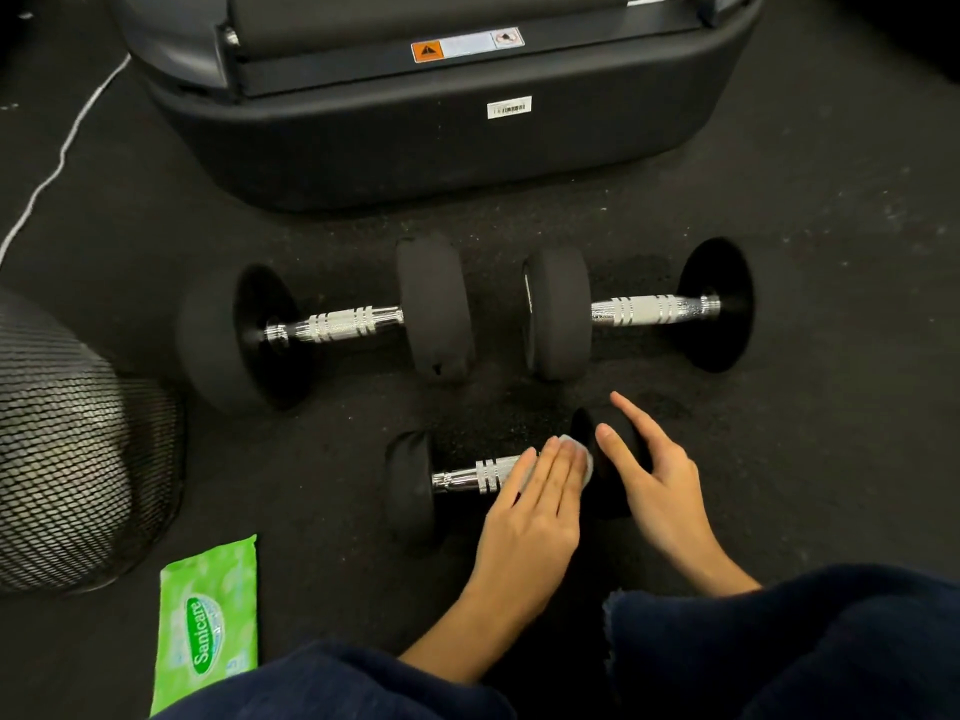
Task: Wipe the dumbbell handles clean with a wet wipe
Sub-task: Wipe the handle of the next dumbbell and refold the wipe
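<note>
Three black dumbbells with chrome handles lie on the dark floor. The small near dumbbell [467, 475] lies in front of me. My left hand [535, 506] lies flat with straight fingers over the right part of its handle, pressing a white wet wipe [740, 462] whose edge shows past the fingertips. My right hand [654, 480] rests with straight fingers on that dumbbell's right weight. Two larger dumbbells lie behind, one on the left [337, 324] and one on the right [644, 309], untouched.
A green wet wipe pack [210, 621] lies on the floor at the lower left. A black mesh fan [72, 449] stands at the left edge. A large black machine base [441, 122] fills the back, with a white cord [67, 142] to its left. My dark-trousered knees [779, 646] fill the bottom.
</note>
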A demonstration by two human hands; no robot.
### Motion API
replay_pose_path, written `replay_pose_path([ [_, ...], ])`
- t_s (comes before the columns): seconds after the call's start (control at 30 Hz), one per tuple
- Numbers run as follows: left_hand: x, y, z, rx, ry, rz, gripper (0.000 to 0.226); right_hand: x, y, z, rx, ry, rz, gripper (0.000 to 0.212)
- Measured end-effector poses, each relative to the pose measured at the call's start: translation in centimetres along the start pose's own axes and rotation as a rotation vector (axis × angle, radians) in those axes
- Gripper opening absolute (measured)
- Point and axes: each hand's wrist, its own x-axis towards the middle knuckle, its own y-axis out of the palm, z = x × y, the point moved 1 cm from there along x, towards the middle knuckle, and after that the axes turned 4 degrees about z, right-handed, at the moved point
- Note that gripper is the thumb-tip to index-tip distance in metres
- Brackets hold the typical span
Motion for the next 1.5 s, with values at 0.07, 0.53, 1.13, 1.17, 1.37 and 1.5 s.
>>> replay_pose_path([
  [0.07, 0.8, -0.3, 0.3, -0.017, -0.058, 0.016, 0.056, 0.0, -0.2, 0.0, -0.007, 0.005, 0.005, 0.05],
  [0.53, -0.5, 0.9, -0.5, -0.014, -0.037, -0.101, 0.059, 0.2, -0.3, 0.0, -0.009, 0.016, 0.016, 0.045],
  [1.13, -1.1, 2.6, -0.7, 0.024, -0.072, -0.137, 0.052, 0.1, -0.1, 0.2, -0.018, -0.003, -0.007, 0.045],
  [1.17, -1.3, 2.5, -0.8, 0.023, -0.063, -0.122, 0.051, 0.0, -0.1, 0.0, -0.022, -0.011, -0.011, 0.045],
  [1.37, 1.5, 1.0, -0.6, 0.063, -0.058, -0.027, 0.05, -0.1, 0.2, -0.3, 0.01, -0.004, -0.023, 0.044],
  [1.5, 3.5, -1.7, 0.9, -0.016, -0.04, 0.113, 0.05, 0.2, 0.2, -0.4, 0.021, 0.015, -0.014, 0.043],
])
